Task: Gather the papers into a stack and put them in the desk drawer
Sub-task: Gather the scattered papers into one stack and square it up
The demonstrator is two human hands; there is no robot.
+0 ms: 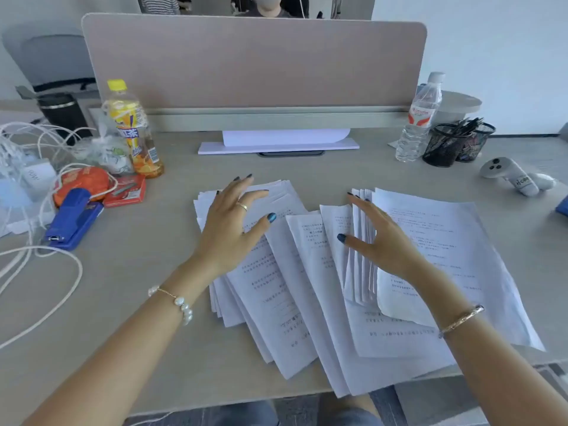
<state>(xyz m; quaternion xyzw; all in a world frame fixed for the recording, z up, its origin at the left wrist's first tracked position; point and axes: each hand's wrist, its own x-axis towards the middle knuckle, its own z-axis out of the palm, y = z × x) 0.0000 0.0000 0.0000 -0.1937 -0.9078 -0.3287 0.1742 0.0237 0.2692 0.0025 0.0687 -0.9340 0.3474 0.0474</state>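
Note:
Several white printed papers lie fanned out across the middle of the desk, some hanging over the front edge. My left hand rests flat, fingers spread, on the left part of the fan. My right hand lies with fingers apart on the right part, where several sheets are bunched and stand on edge beside it. A large sheet lies flat to the right of that hand. No drawer shows in this view.
A blue stapler, red box, orange packet, tea bottle and white cables crowd the left. A water bottle, mesh pen cups and a grey controller stand right. A divider panel backs the desk.

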